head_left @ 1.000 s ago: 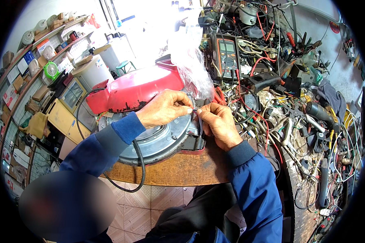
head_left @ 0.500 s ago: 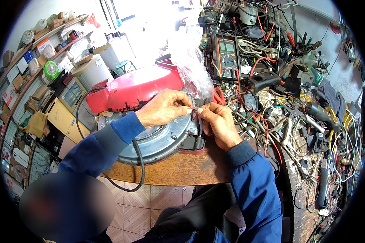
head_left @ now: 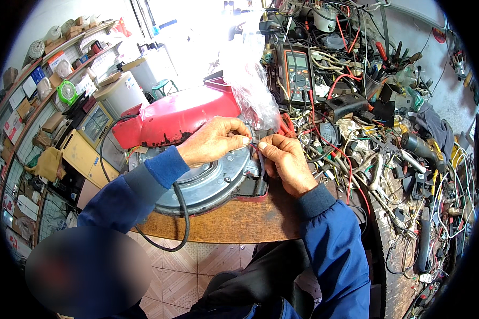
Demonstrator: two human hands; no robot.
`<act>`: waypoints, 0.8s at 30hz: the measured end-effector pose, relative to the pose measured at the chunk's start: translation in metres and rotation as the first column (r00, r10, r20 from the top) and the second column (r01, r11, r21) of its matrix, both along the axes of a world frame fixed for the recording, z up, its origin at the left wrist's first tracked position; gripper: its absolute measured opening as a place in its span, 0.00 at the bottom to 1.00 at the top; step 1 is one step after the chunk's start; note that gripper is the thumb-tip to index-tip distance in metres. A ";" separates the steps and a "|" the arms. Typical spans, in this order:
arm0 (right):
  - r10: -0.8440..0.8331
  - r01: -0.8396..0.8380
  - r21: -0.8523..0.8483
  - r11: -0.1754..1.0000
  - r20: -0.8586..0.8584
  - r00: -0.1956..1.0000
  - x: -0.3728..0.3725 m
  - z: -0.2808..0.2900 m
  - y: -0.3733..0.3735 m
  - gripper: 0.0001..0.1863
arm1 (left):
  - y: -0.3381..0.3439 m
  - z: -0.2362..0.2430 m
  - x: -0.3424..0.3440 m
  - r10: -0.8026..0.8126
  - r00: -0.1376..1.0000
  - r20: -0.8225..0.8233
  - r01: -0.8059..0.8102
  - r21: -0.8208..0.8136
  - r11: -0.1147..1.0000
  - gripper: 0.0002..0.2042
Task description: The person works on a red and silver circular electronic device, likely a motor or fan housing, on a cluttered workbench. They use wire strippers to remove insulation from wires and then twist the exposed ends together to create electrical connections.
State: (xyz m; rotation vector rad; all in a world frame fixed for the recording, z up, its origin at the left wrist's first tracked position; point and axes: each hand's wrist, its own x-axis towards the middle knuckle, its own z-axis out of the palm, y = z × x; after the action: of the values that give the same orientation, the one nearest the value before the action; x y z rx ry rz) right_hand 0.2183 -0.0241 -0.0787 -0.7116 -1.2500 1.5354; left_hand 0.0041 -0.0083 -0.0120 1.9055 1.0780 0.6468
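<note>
A round grey metal appliance base (head_left: pixel 194 196) lies on the wooden tabletop, its red housing (head_left: pixel 183 117) standing behind it. My left hand (head_left: pixel 215 141) reaches over the metal disc, thumb and forefinger pinched at a thin wire. Close beside it, my right hand (head_left: pixel 286 162) also pinches, gripping the thin wire (head_left: pixel 257 150) at the disc's right edge. The fingertips hide most of what is between them. A black power cord (head_left: pixel 185 218) loops from the appliance over the table's front edge.
A multimeter (head_left: pixel 298 72) with red leads stands behind my right hand, next to a clear plastic bag (head_left: pixel 255 95). Tangled cables, tools and parts crowd the bench (head_left: pixel 394 212) on the right. Shelves (head_left: pixel 37 122) with boxes line the left wall.
My fingertips have shifted very slightly, with a little more space between the two hands. Both still pinch at the wire; the appliance has not moved.
</note>
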 end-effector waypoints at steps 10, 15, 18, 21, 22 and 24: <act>0.020 -0.020 0.002 1.000 0.027 0.999 0.002 0.002 0.005 0.09 | -0.003 -0.002 0.001 0.012 0.998 0.060 -0.013 0.006 1.000 0.07; 0.062 -0.062 0.004 0.998 0.010 0.998 0.003 -0.001 0.009 0.08 | -0.004 -0.001 0.001 0.003 0.997 0.071 -0.004 0.006 1.000 0.06; 0.058 -0.058 -0.011 0.998 0.019 0.998 0.004 0.001 0.008 0.08 | -0.001 -0.002 0.001 -0.005 0.999 0.053 0.005 0.005 1.000 0.06; 0.054 -0.054 -0.011 0.999 0.027 0.998 0.003 0.001 0.007 0.08 | -0.002 -0.001 0.001 -0.009 0.999 0.053 0.009 -0.003 1.000 0.06; 0.054 -0.054 -0.007 0.999 0.029 0.998 0.003 0.002 0.007 0.08 | -0.002 -0.001 0.001 -0.010 0.999 0.052 0.011 -0.002 1.000 0.06; 0.065 -0.065 -0.015 0.998 0.031 0.997 0.003 0.003 0.006 0.08 | -0.002 -0.002 0.000 -0.012 0.999 0.052 0.013 -0.003 1.000 0.06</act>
State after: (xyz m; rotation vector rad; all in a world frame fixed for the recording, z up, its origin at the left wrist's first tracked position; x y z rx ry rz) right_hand 0.2215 -0.0181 -0.0760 -0.7128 -1.2980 1.5928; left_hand 0.0041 -0.0100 -0.0137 1.8809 1.0334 0.6828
